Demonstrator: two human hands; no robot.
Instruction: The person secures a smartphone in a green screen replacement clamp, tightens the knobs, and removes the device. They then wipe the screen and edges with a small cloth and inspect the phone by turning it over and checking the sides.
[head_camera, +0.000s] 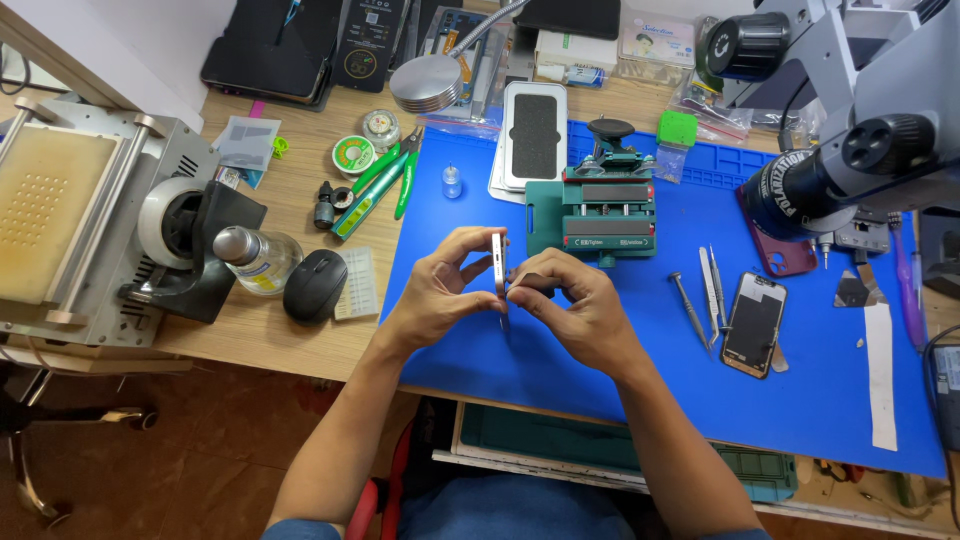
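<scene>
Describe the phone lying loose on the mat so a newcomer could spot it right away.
Start at the blue work mat and look to its right part, below the microscope. There a dark phone lies flat, just right of the tweezers and screwdrivers. Unlike the phone pinched edge-on in both hands, nobody touches it.

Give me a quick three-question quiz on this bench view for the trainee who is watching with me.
1. True or false: the left hand and right hand both grip the phone, held edge-up above the blue mat.
2. What lies directly beyond the hands on the mat?
A. a green clamp fixture
B. a black mouse
C. a clear bottle
3. Fill in: right of the tweezers on the mat lies a dark phone ____.

Key
1. True.
2. A, the green clamp fixture; the black mouse and clear bottle sit on the wooden desk to the left.
3. Screen.
</scene>
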